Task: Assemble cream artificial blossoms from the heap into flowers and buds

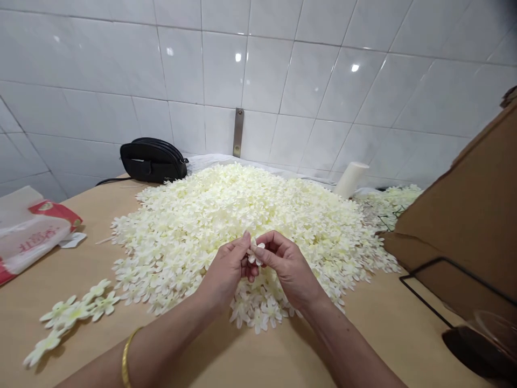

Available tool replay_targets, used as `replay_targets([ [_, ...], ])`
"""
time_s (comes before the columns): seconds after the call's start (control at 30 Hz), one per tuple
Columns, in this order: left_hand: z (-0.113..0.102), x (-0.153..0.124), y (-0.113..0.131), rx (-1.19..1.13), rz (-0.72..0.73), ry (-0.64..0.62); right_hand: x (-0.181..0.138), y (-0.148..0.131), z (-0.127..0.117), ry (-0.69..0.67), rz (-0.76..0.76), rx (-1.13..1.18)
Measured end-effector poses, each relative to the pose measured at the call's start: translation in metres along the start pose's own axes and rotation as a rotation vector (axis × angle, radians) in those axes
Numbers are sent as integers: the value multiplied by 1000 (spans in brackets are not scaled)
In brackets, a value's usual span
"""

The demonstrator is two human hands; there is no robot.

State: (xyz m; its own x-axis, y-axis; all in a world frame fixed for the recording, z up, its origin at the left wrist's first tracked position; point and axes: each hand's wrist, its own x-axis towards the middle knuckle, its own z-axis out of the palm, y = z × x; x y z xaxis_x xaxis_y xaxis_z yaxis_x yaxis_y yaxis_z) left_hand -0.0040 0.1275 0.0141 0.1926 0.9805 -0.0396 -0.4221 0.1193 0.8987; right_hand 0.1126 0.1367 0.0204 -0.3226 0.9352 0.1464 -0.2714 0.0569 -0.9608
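Note:
My left hand (227, 268) and my right hand (285, 265) meet above the near edge of a big heap of cream-white fabric flowers (250, 215) on a tan table (242, 355). Both hands pinch one small white flower (255, 251) between their fingertips. A gold bangle (127, 358) sits on my left wrist. A short row of separate flowers (75, 315) lies on the table to the left of my left forearm.
A black pouch (153, 160) rests by the white tiled wall (283, 81). A red-and-white plastic bag (30, 231) lies at the left. A cardboard box (468, 215) and a black wire frame (452, 293) stand at the right. A white roll (351, 179) stands behind the heap.

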Motion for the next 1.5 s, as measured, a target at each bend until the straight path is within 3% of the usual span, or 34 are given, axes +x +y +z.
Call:
replay_targets([
  [0.23, -8, 2, 0, -78, -64, -122, 0, 4, -4, 79, -42, 18],
  [0.63, -7, 1, -1, -33, -86, -111, 2, 12, -9, 227, -80, -20],
  [0.83, -7, 1, 1, -60, -79, -104, 3, 11, -13, 156, -101, -81],
  [1.13, -8, 1, -1, -20, -80, -86, -3, 2, -6, 237, -217, -378],
  [1.3, -8, 1, 2, -64, -89, -87, -5, 4, -5, 332, -384, -566],
  [1.5, -12, 0, 3, -140, -75, -41, -6, 4, -4, 352, -436, -598],
])
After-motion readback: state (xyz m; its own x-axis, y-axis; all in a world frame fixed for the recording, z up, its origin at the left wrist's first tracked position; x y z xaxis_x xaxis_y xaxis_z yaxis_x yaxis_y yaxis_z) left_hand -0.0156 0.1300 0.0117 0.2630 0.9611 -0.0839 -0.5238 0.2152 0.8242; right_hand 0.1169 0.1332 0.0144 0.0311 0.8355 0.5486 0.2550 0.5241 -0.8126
